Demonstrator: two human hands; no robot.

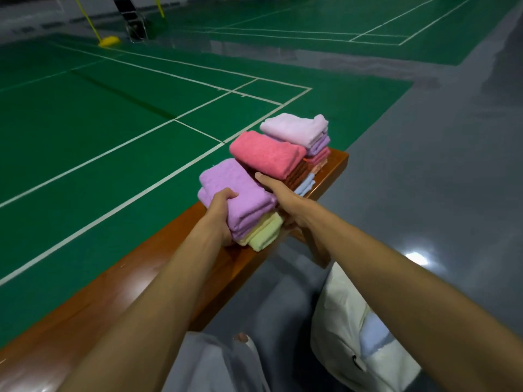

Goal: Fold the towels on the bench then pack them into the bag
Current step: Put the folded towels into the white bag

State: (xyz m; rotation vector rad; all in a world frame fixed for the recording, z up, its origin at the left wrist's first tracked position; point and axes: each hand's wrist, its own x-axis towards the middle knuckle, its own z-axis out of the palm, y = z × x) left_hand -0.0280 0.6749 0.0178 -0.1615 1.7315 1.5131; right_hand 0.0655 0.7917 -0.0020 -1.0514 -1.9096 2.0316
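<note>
On bench [113,292], three towel stacks [235,190] [266,154] [294,128], two hands [223,206] [278,192]

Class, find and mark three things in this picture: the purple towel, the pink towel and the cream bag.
purple towel [235,178]: head view, on its flat top face.
pink towel [266,154]: head view, middle of its top fold.
cream bag [336,306]: head view, on its cloth side wall.

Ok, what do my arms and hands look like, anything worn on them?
Nothing shows on them. The left arm and right arm are bare, no sleeves in view. The left hand and right hand have no gloves, watch, bracelet or ring visible.
</note>
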